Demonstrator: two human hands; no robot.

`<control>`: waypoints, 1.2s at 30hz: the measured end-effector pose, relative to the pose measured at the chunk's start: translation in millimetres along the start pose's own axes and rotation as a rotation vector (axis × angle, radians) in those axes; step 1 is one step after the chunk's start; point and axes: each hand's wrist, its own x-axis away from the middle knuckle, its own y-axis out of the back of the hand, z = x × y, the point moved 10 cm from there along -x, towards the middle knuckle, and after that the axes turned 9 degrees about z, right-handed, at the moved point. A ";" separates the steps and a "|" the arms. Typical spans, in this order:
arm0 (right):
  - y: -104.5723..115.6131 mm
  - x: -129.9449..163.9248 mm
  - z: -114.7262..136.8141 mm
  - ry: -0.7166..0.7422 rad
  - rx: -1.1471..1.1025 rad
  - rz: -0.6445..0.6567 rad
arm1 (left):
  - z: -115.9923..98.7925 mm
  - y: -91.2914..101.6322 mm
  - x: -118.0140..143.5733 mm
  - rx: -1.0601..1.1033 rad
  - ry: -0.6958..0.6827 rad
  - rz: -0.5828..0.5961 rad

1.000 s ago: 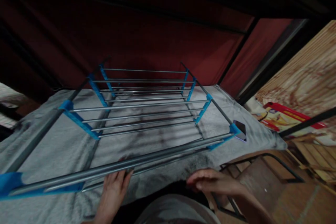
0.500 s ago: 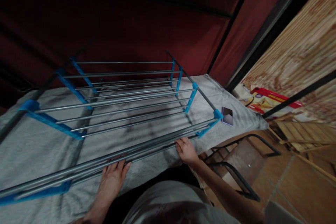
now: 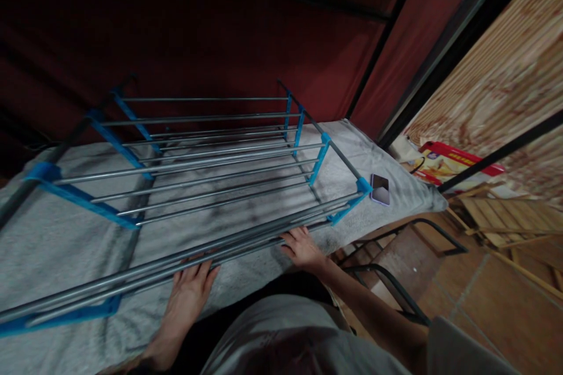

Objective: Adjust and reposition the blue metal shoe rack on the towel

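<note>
Two hands sit at the near edge of a metal rack lying on a grey blanket. The left hand lies flat, fingers spread, its tips under the nearest rails; the right hand, fingers loosely together, rests against the same rails further along. Judging by this, the rack is being gripped for shifting; both hands would need to close round the rail. Beyond the right hand a phone lies beside the rack's blue corner.

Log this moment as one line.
left hand: on rack's near rods | right hand: on same rods | rack: lying on grey blanket | phone: beside rack
</note>
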 end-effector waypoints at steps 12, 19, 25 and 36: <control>-2.4 5.8 0.4 0.038 0.001 -0.023 | -22.8 15.2 12.8 0.060 -0.050 -0.031; 2.7 11.4 8.1 0.072 0.003 -0.038 | -26.1 11.7 20.4 0.103 -0.018 -0.009; -8.3 11.9 32.3 0.218 0.021 -0.055 | -38.7 18.9 19.1 0.133 0.111 0.116; -32.4 -7.3 58.2 0.316 0.092 -0.057 | 18.2 60.5 90.3 0.362 0.555 -0.205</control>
